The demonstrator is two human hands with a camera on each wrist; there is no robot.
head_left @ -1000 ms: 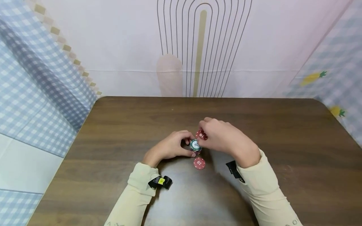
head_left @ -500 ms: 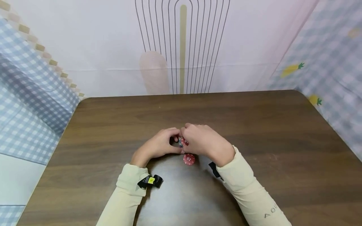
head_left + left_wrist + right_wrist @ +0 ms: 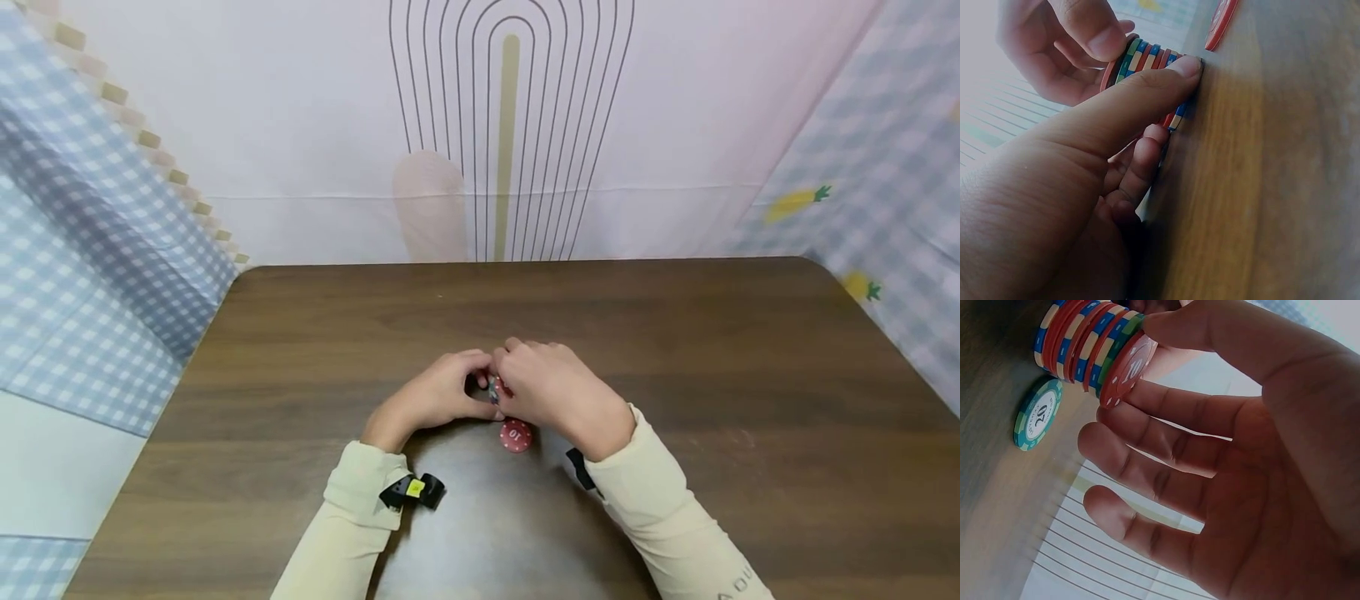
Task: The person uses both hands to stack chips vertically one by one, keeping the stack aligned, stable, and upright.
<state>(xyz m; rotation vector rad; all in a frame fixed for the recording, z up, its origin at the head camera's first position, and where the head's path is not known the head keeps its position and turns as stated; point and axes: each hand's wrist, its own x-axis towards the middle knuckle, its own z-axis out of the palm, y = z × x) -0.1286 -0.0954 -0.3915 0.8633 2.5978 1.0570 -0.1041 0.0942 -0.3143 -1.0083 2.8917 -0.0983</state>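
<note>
My left hand (image 3: pixel 429 398) curls its thumb and fingers round a stack of poker chips (image 3: pixel 1079 347) standing on the table. Blue-edged, red and green-edged chips alternate in it, as the right wrist view shows. With thumb and fingertips my right hand (image 3: pixel 557 390) pinches a red "10" poker chip (image 3: pixel 1129 376) at the top of the stack, flat against the green-edged one. The remaining fingers of that hand reach out past the rim. In the head view, both hands hide most of the stack.
A loose red "10" chip (image 3: pixel 515 435) lies on the wooden table (image 3: pixel 697 467), just in front of the stack. Beyond the stack lies a green "20" chip (image 3: pixel 1039 415), hidden from the head view by my right hand. A patterned cloth (image 3: pixel 315 125) hangs behind the table.
My right hand has brought the red chip leftward onto the stack, covering the green "20" chip at its top. My left hand keeps its grip. The head view has shifted a little.
</note>
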